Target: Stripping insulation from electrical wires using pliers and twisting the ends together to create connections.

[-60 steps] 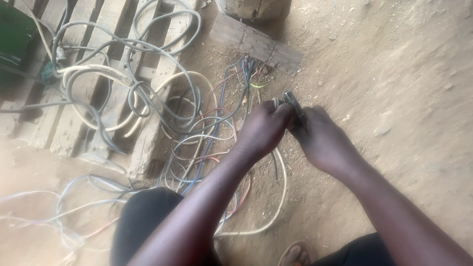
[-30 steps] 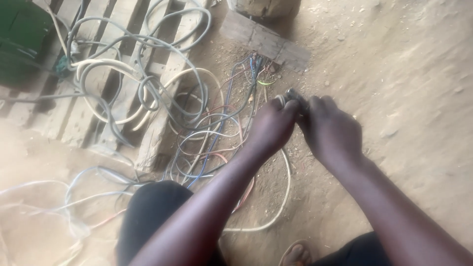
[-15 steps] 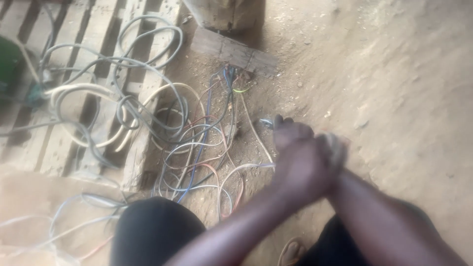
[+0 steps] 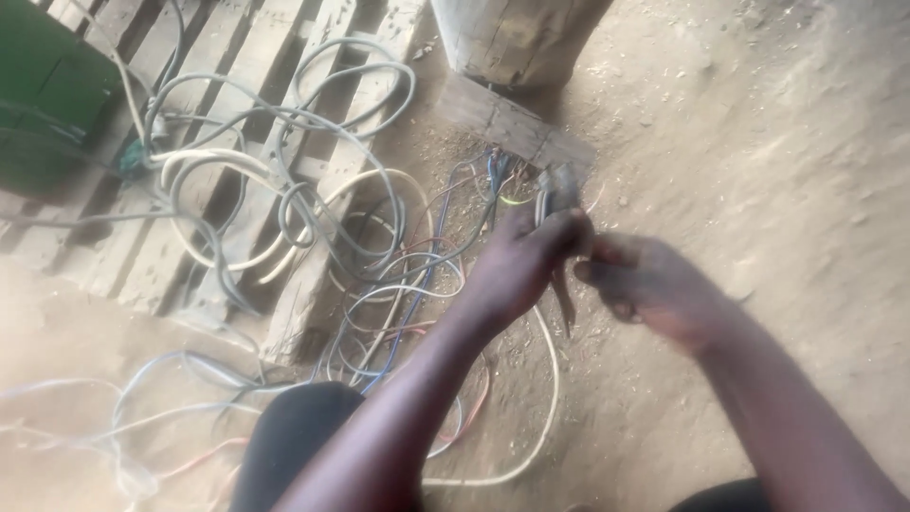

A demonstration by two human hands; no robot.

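Pliers (image 4: 557,204) upright in left hand (image 4: 526,265) grip, closed tight; right hand (image 4: 654,289) beside, grip unclear.

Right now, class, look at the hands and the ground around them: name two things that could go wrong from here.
1. The left hand grips a pair of pliers close beside the right hand; a slip might pinch or nick bare fingers.
2. Loose cables loop over the wooden pallet and the dirt floor right by the person's knee; a foot could probably snag in them on rising.
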